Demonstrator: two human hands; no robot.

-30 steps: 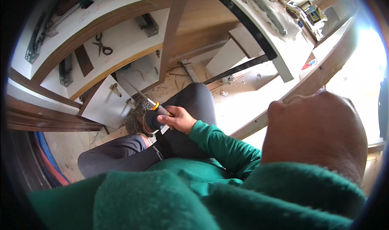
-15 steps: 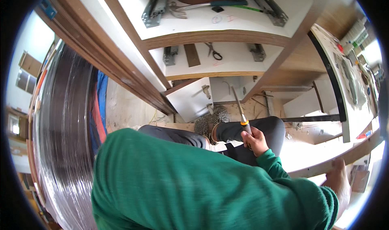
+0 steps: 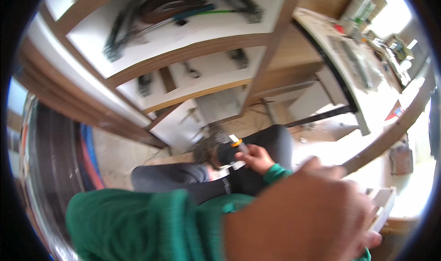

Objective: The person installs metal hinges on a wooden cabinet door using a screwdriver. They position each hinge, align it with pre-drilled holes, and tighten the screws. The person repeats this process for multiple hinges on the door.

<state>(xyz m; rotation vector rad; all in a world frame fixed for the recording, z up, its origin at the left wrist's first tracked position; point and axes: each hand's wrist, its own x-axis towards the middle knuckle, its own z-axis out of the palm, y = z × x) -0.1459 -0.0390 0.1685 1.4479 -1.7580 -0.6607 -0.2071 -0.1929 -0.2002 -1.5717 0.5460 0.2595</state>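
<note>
My right hand (image 3: 258, 160) is closed around the grey handle of a screwdriver (image 3: 236, 143) with an orange collar, held above my thigh. Little of its shaft shows. Large and blurred in front, my left hand (image 3: 303, 210) reaches across to the right, fingers curled. A pale, rectangular thing (image 3: 385, 207) shows beside its fingers; whether the hand grips it cannot be made out. Facing me stands a cabinet (image 3: 193, 49) with open shelves and metal drawer runners (image 3: 121, 31). On the upper shelf lie a hammer (image 3: 193, 13) and a coiled brown strip (image 3: 170, 6); scissors (image 3: 192, 70) lie below.
A low white cabinet door (image 3: 180, 123) stands open near my feet. On the right, a worktop (image 3: 321, 29) with a dark edge carries tools and clutter. A wooden strip (image 3: 390, 132) crosses the right side. Film-wrapped dark panels (image 3: 57, 169) stand at the left.
My left hand has come back from the far right and now fills the foreground. The screwdriver has dropped lower and tipped, its shaft foreshortened. The view has turned to the right.
</note>
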